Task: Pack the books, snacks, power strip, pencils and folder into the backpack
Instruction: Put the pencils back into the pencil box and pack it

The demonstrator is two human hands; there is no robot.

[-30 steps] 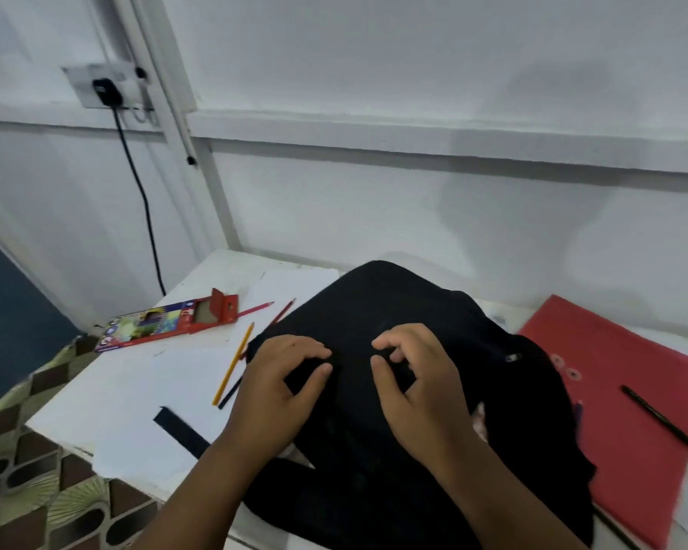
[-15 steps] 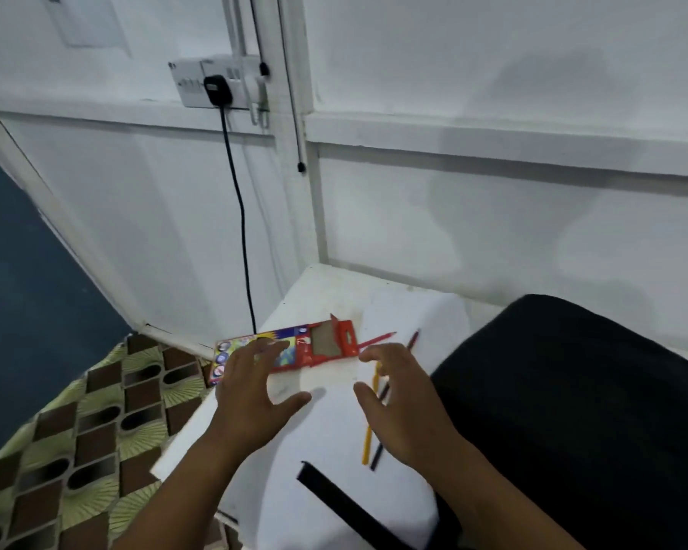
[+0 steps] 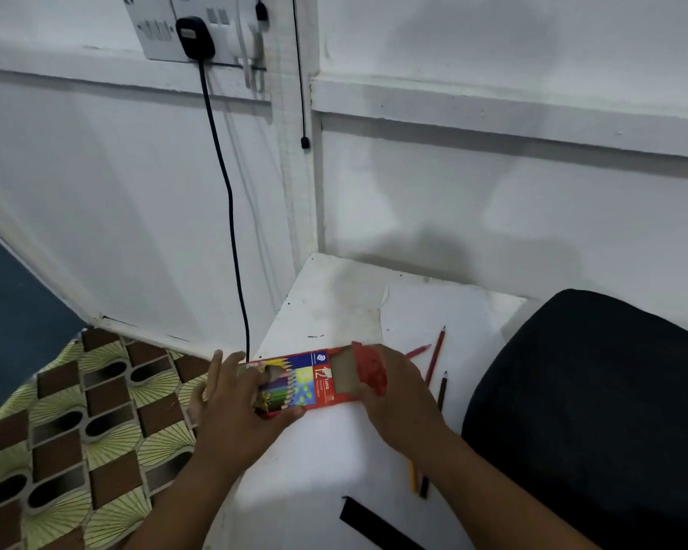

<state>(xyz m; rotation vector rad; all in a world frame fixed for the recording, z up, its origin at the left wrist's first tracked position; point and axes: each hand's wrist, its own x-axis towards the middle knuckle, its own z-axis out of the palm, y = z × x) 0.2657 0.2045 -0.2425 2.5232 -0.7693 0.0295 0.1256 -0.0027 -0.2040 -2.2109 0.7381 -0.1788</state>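
left hand [image 3: 231, 406] fingers grip pencil box [image 3: 310, 381] left end | right hand [image 3: 398, 394] fingers curl round its open flap end | loose pencils [image 3: 435, 357] on worktop [image 3: 326, 303] beside backpack [image 3: 588, 410]

The flat red printed cardboard pencil box [image 3: 314, 381] has a faint sheen outside and raw matt brown board inside its open flap. The black cloth backpack [image 3: 596, 410] looks soft and dull. The slim painted wooden pencils [image 3: 435, 353] lie on the matt, scuffed white table top [image 3: 330, 307].
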